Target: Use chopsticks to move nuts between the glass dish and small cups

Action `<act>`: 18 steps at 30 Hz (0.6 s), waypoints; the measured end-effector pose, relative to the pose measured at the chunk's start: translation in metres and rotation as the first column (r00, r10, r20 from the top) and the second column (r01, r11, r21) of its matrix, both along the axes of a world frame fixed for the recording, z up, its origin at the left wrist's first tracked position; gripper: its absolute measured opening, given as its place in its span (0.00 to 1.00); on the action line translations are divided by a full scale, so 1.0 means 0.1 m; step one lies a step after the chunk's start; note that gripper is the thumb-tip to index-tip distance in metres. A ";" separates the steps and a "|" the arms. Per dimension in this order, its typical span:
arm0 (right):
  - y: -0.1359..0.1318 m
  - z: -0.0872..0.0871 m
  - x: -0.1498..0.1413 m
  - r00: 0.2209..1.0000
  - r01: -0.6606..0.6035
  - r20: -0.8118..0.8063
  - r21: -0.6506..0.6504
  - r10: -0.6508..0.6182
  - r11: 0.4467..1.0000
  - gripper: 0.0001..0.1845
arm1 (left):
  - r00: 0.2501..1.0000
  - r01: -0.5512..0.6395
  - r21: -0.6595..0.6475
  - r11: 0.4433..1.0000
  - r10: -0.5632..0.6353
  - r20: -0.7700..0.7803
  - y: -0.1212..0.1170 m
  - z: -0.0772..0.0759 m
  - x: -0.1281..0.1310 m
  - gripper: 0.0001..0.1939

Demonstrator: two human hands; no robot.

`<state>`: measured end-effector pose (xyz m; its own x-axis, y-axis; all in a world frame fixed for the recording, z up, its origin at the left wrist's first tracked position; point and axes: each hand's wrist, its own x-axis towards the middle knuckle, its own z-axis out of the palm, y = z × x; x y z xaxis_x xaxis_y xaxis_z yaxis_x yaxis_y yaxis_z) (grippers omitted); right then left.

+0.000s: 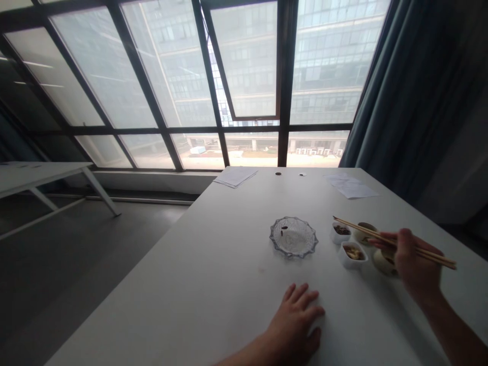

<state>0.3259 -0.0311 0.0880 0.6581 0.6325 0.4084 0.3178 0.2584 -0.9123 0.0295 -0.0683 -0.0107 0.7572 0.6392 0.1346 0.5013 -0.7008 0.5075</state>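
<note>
My right hand [417, 262] grips a pair of wooden chopsticks [430, 255], their tips pointing left above a small white cup [340, 232] with dark bits in it. A second white cup [353, 254] holds pale and brown pieces. Two round greenish containers, a far one [360, 235] and a near one [381, 261], stand to the right, partly hidden by the hand and chopsticks. My left hand [295, 317] lies on the table with its fingers spread, holding nothing. Beyond it sits a clear scalloped glass plate [301, 244] with a couple of small dark pieces [284, 228].
Everything stands on a white table [213, 264]. Paper sheets lie at its far left [235, 177] and far right [351, 185]. Past the far edge are large windows [247, 66] and a dark blue curtain [396, 96]. Another white table [41, 173] is at the left.
</note>
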 end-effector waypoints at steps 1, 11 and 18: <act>-0.03 -0.02 0.06 1.000 0.007 -0.005 -0.019 -0.007 1.000 0.22 | 1.000 0.002 0.000 1.000 -0.002 -0.006 0.00 0.00 0.00 0.19; -0.02 -0.04 0.09 0.994 -0.054 -0.104 -0.085 0.045 0.995 0.22 | 1.000 -0.001 -0.006 1.000 0.001 -0.008 -0.01 0.07 -0.02 0.19; 0.13 -0.17 -0.42 0.949 -0.294 -0.141 -0.078 0.281 0.953 0.25 | 1.000 -0.011 0.001 1.000 0.011 -0.013 0.00 0.04 -0.01 0.19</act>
<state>0.2836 -0.0183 0.0706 0.4849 0.8347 0.2609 0.1236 0.2300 -0.9653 0.0289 -0.0687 -0.0068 0.7521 0.6470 0.1256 0.5151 -0.6959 0.5004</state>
